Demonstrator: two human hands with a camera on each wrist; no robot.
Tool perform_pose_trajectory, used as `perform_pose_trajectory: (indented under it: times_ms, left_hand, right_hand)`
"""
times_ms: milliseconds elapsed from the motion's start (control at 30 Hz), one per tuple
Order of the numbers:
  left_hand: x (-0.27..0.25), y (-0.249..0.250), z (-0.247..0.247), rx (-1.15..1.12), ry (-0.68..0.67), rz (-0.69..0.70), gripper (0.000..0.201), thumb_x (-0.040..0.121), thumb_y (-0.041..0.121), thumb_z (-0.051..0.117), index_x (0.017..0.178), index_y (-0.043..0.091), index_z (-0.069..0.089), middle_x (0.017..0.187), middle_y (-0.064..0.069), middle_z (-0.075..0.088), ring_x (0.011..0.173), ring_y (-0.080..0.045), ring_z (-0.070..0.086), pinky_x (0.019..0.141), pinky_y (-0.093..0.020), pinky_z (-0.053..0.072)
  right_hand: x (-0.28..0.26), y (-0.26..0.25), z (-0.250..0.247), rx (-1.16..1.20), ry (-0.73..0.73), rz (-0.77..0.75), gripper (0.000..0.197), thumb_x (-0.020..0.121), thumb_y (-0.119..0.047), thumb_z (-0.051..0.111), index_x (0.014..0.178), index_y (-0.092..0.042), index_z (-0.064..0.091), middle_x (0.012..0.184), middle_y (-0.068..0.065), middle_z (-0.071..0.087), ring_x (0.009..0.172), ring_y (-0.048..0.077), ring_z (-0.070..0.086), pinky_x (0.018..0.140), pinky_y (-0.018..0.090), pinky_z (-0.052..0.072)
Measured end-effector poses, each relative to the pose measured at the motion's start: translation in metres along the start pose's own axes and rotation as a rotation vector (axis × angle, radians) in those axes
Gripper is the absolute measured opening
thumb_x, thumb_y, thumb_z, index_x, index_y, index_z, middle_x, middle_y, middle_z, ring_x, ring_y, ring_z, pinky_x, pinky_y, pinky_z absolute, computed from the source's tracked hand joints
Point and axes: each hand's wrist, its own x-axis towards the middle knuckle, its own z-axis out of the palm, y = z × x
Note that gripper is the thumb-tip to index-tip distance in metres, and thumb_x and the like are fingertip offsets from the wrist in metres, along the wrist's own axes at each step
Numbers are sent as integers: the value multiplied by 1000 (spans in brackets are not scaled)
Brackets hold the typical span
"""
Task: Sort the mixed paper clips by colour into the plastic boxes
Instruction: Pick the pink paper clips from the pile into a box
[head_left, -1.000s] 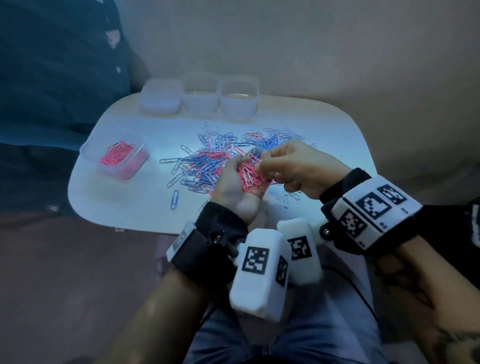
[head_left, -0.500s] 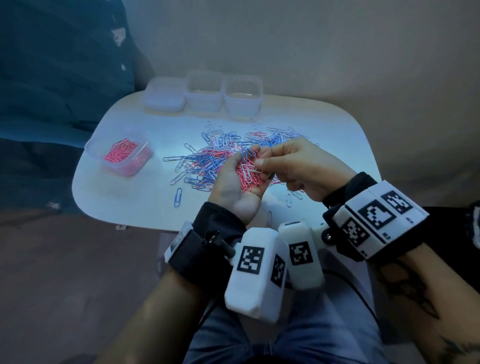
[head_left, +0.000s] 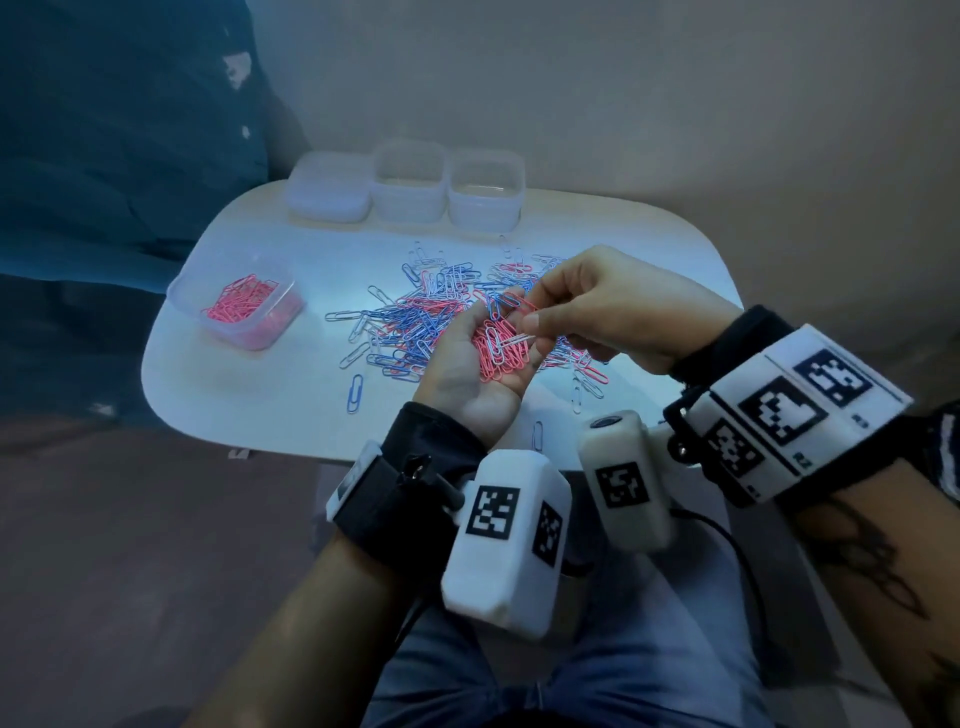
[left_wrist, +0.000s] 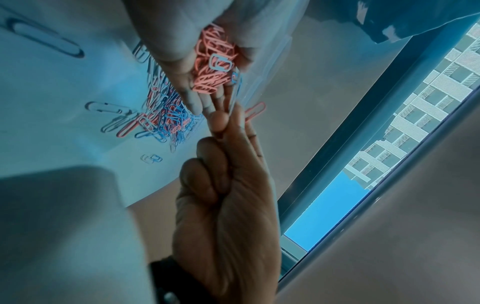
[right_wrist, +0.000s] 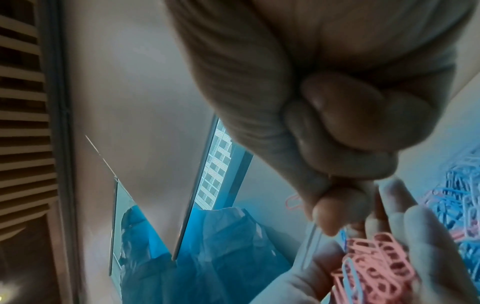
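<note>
My left hand (head_left: 465, 376) is turned palm up over the near edge of the pile, and a bundle of pink clips (head_left: 501, 356) lies in the cupped palm with a white clip (left_wrist: 221, 62) on top. My right hand (head_left: 597, 312) reaches in from the right. Its thumb and forefinger pinch a pink clip (left_wrist: 255, 111) just above the left fingertips, and a blue clip (left_wrist: 236, 81) hangs beside it. A mixed pile of pink, blue and white clips (head_left: 415, 322) is spread over the middle of the white table (head_left: 260, 395). A clear box (head_left: 179, 291) at the left holds pink clips.
Three clear plastic boxes stand in a row at the table's far edge: left (head_left: 327, 192), middle (head_left: 410, 182) and right (head_left: 485, 195), with no clips visible inside. A single blue clip (head_left: 355, 393) lies apart near the front edge. My legs are below the table.
My right hand has drawn back and up from the left palm with a pink clip pinched. The left hand has opened out flatter under its bundle.
</note>
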Motion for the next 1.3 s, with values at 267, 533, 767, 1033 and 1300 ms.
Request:
perform_pose_trajectory:
  times_ms: [267, 533, 767, 1033, 1300]
  left_hand:
    - [-4, 2, 2, -84, -4, -26, 32, 99, 21, 37, 81, 0, 53, 77, -11, 60, 70, -20, 58, 57, -29, 55]
    - [-8, 5, 2, -125, -45, -30, 38, 100, 24, 33, 78, 1, 55, 58, -12, 66, 52, -21, 65, 49, -31, 55]
    - [-7, 5, -4, -127, -115, -60, 42, 101, 27, 26, 87, 4, 58, 74, -10, 70, 85, -20, 68, 57, -28, 56]
    - [-10, 7, -6, -112, -91, -53, 39, 100, 24, 30, 87, -2, 55, 71, -16, 69, 63, -25, 70, 55, -30, 56]
    - [-18, 8, -1, -10, -114, -50, 33, 98, 19, 36, 88, -2, 60, 76, -15, 69, 69, -24, 67, 77, -34, 51]
  right_hand:
    - [4, -17, 1, -206, -40, -8, 15, 78, 2, 55, 87, 3, 67, 57, 7, 54, 48, 16, 33, 42, 19, 23]
    - [4, -21, -6, -178, 7, -62, 15, 83, 0, 58, 95, -7, 62, 57, 3, 54, 44, 13, 34, 35, 15, 25]
    - [21, 9, -13, -197, 453, -85, 18, 82, -4, 57, 69, -17, 58, 62, 0, 61, 37, -4, 47, 42, 8, 32]
    - [22, 2, 5, -274, 335, -127, 24, 90, -28, 56, 96, -9, 68, 85, 3, 64, 79, 16, 59, 81, 28, 46]
    - [40, -4, 7, -229, 96, -67, 19, 83, -12, 64, 65, -15, 59, 66, 4, 63, 57, 14, 60, 72, 37, 57]
